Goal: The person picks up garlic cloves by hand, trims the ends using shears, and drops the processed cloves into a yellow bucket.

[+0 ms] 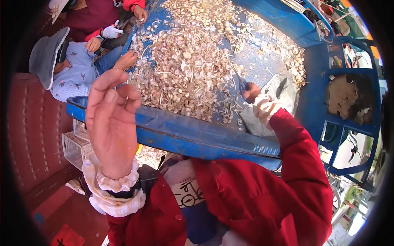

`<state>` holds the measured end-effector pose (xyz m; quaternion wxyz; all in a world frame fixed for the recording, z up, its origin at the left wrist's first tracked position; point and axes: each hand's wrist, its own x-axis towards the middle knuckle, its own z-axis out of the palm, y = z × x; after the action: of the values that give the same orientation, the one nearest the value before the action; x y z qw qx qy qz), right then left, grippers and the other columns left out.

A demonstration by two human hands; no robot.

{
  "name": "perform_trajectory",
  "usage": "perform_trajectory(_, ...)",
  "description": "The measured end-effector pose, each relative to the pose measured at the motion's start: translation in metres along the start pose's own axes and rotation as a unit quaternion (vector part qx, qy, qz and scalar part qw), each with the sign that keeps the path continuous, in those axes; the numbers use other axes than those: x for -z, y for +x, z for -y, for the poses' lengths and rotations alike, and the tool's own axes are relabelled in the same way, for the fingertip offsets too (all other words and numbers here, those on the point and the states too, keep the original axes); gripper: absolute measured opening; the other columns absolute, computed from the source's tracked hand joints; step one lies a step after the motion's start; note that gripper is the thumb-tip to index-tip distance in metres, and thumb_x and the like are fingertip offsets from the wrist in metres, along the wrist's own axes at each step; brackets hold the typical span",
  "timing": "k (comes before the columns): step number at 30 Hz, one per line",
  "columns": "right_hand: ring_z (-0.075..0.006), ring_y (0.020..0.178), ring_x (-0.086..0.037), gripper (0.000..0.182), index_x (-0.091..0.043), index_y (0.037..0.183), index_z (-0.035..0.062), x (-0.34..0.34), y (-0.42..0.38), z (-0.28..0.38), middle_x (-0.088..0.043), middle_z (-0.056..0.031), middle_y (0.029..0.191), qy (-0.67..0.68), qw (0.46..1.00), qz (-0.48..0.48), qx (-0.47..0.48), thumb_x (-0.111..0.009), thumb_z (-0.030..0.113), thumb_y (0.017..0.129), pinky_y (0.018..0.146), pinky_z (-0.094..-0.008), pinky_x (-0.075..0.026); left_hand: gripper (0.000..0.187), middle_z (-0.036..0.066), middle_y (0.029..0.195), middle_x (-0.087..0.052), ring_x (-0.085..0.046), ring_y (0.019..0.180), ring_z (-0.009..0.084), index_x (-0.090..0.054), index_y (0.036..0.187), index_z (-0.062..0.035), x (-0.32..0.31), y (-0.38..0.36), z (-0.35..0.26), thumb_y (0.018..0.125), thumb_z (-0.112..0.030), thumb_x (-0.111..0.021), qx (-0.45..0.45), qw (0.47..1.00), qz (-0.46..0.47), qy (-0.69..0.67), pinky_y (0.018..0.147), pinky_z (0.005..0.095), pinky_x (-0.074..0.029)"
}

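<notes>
My left hand (113, 127) is raised in front of the blue side wall, palm towards me. Its fingers are bent and apart, and nothing shows in them. Shut on a pair of scissors (242, 85), my right hand (252, 92) is over the blue cart bed (250, 61), blades pointing up and away to the left. Beyond both hands spreads a heap of garlic (184, 69), with loose cloves, papery skins and cut stems. A whitish plastic sack (262, 123) lies under my right wrist.
The blue side wall (184, 137) runs between me and the heap. At left sits a co-worker in a brimmed hat (47, 57); another person's gloved hand (111, 32) is behind. White plastic crates (76, 149) stand below left. A blue metal frame (353, 115) rises at right.
</notes>
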<state>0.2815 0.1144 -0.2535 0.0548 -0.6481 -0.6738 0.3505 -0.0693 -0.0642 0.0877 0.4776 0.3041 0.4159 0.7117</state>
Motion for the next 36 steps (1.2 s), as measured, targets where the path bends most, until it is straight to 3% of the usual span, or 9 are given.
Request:
perform_trajectory(5, -0.0106, 0.061, -0.052, 0.022, -0.059, 0.089, 0.0046, -0.052, -0.019, 0.025, -0.058, -0.0081, 0.066, 0.103, 0.993, -0.028, 0.055, -0.064, 0.021, 0.075, 0.057, -0.0289, -0.043, 0.027, 0.006, 0.102, -0.057, -0.056, 0.084, 0.0121, -0.05, 0.114, 0.0017, -0.03, 0.038, 0.071, 0.089, -0.009, -0.047, 0.096, 0.995, 0.039, -0.008, 0.072, 0.0239, -0.045)
perform_trajectory(9, -0.0259, 0.06, -0.057, 0.018, -0.054, 0.085, 0.0056, -0.085, -0.027, 0.038, -0.058, -0.0139, 0.067, 0.116, 0.992, 0.012, 0.052, -0.063, 0.014, 0.073, 0.06, -0.0343, -0.045, 0.027, 0.007, 0.102, -0.056, -0.052, 0.085, 0.0127, -0.05, 0.113, 0.0001, -0.008, 0.047, 0.094, 0.087, -0.006, -0.049, 0.25, 0.953, -0.141, -0.092, 0.072, 0.0253, -0.043)
perform_trajectory(13, -0.0316, 0.065, -0.058, 0.018, -0.053, 0.086, 0.0059, -0.13, -0.014, 0.026, -0.057, -0.0162, 0.072, 0.135, 0.988, 0.044, 0.062, -0.062, 0.011, 0.071, 0.063, -0.0372, -0.046, 0.022, 0.005, 0.094, -0.058, -0.056, 0.079, 0.0116, -0.052, 0.108, -0.0001, -0.014, 0.051, 0.093, 0.088, -0.008, -0.048, 0.275, 0.948, -0.086, -0.136, 0.07, 0.0244, -0.043)
perform_trajectory(15, -0.0363, 0.076, -0.058, 0.025, -0.053, 0.091, 0.0059, -0.147, -0.009, 0.02, -0.059, -0.0178, 0.082, 0.032, 0.988, -0.006, 0.152, -0.063, 0.009, 0.068, 0.067, -0.0416, -0.046, 0.022, 0.006, 0.094, -0.058, -0.056, 0.079, 0.0116, -0.052, 0.108, 0.0004, -0.014, 0.051, 0.094, 0.088, -0.008, -0.048, 0.298, 0.943, -0.072, -0.128, 0.069, 0.0241, -0.044)
perform_trajectory(24, -0.0368, 0.077, -0.06, 0.041, -0.055, 0.098, 0.0042, -0.12, -0.018, 0.01, -0.061, -0.0202, 0.082, 0.09, 0.996, 0.016, 0.021, -0.067, 0.02, 0.062, 0.071, -0.042, -0.048, 0.023, 0.006, 0.096, -0.058, -0.056, 0.082, 0.0124, -0.052, 0.108, -0.0003, -0.011, 0.054, 0.099, 0.089, -0.011, -0.048, 0.33, 0.933, -0.059, -0.131, 0.073, 0.0249, -0.045)
perform_trajectory(27, -0.0128, 0.06, -0.056, 0.028, -0.054, 0.085, 0.0026, -0.056, -0.034, 0.051, -0.059, -0.0069, 0.069, 0.175, 0.981, -0.084, -0.014, -0.068, 0.016, 0.065, 0.058, -0.0264, -0.045, 0.027, 0.006, 0.1, -0.056, -0.054, 0.089, 0.015, -0.051, 0.112, -0.0003, -0.017, 0.054, 0.1, 0.09, -0.016, -0.046, 0.343, 0.929, -0.073, -0.117, 0.077, 0.0264, -0.044)
perform_trajectory(29, -0.003, 0.06, -0.048, 0.022, -0.052, 0.083, 0.0031, -0.007, -0.039, 0.096, -0.053, 0.0022, 0.065, 0.259, 0.959, -0.083, 0.081, -0.068, 0.008, 0.07, 0.054, -0.02, -0.041, 0.031, 0.007, 0.103, -0.055, -0.053, 0.092, 0.0169, -0.049, 0.115, 0.0001, -0.018, 0.055, 0.1, 0.091, -0.019, -0.044, 0.346, 0.928, -0.098, -0.095, 0.079, 0.0268, -0.044)
perform_trajectory(33, -0.0042, 0.072, -0.05, 0.022, -0.051, 0.094, 0.0046, 0.066, -0.07, 0.204, -0.055, 0.0012, 0.084, 0.496, 0.825, 0.136, 0.236, -0.064, -0.001, 0.077, 0.063, -0.0183, -0.041, 0.035, 0.009, 0.104, -0.055, -0.053, 0.097, 0.0196, -0.048, 0.117, 0.0008, -0.017, 0.054, 0.107, 0.092, -0.022, -0.043, 0.388, 0.914, -0.095, -0.071, 0.084, 0.0297, -0.044)
perform_trajectory(36, -0.0037, 0.07, -0.052, 0.021, -0.05, 0.087, 0.0033, 0.076, -0.089, 0.241, -0.06, -0.0001, 0.082, 0.535, 0.787, 0.218, 0.216, -0.066, -0.001, 0.074, 0.062, -0.02, -0.044, 0.031, 0.01, 0.101, -0.055, -0.053, 0.093, 0.0192, -0.05, 0.114, 0.0013, -0.015, 0.054, 0.111, 0.09, -0.018, -0.046, 0.405, 0.905, -0.1, -0.083, 0.08, 0.029, -0.045)
